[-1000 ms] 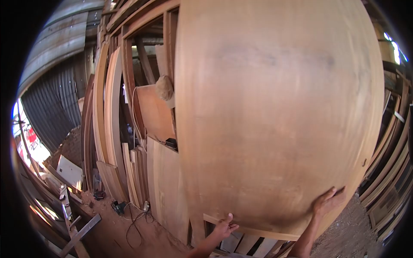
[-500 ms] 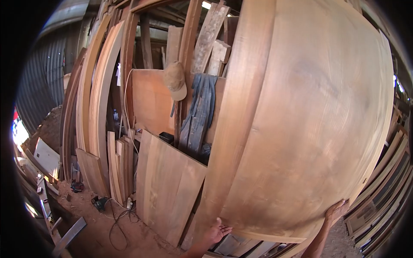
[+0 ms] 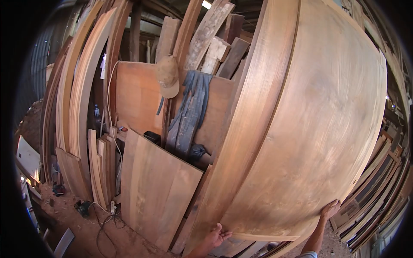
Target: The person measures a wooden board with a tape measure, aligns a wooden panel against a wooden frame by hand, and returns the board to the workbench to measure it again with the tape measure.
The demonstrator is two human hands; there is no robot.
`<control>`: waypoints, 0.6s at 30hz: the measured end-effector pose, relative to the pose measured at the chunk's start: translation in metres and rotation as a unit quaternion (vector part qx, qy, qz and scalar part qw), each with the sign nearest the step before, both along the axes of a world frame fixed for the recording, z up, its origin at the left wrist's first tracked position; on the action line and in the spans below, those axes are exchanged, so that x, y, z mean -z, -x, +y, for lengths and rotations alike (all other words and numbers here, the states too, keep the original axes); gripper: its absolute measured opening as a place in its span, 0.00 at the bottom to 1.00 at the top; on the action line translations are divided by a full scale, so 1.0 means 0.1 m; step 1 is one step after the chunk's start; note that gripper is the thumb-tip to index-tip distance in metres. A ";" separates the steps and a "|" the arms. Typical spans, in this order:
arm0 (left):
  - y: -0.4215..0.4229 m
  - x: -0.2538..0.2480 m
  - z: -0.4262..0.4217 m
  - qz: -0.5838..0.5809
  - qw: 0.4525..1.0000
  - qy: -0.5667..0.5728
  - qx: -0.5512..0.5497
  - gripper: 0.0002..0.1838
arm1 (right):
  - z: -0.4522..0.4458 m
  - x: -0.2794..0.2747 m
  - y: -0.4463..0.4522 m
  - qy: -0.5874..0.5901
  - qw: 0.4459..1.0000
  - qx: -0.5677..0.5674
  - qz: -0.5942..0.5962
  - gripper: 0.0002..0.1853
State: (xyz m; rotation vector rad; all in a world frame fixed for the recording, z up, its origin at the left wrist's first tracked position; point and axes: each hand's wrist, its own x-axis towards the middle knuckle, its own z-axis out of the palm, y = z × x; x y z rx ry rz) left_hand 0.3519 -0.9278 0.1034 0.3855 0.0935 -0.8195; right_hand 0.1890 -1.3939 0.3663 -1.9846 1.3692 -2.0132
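A large, smooth wooden panel [image 3: 318, 129] fills the right half of the view, upright and leaning. My left hand [image 3: 217, 237] is at its bottom left, thumb up against the wood and fingers curled at the lower edge. At the lower right, my right hand [image 3: 330, 209] grips the panel's edge, with part of the fingers hidden. A long plank-like strip [image 3: 254, 99] runs along the panel's left side, a dark gap showing between them.
A smaller wooden board [image 3: 157, 189] leans left of the panel. Tall planks [image 3: 88, 86], a cap [image 3: 167, 77] and blue cloth [image 3: 187, 116] are behind. A power tool [image 3: 82, 208] with a cable lies on the dirt floor. Stacked frames [image 3: 374, 185] stand at right.
The gap between the strip and the large panel has widened and darkened. Both hands stay at the panel's lower edges. The view has shifted, with the background moving left.
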 end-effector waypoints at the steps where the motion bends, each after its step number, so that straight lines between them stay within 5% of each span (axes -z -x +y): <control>1: -0.01 0.01 -0.01 0.011 1.000 -0.004 0.000 0.25 | 0.00 0.00 0.00 -0.006 1.000 -0.009 -0.005 0.27; 18: 0.00 0.11 -0.05 -0.037 0.996 -0.074 0.023 0.19 | -0.18 0.11 -0.01 0.001 1.000 0.004 -0.017 0.28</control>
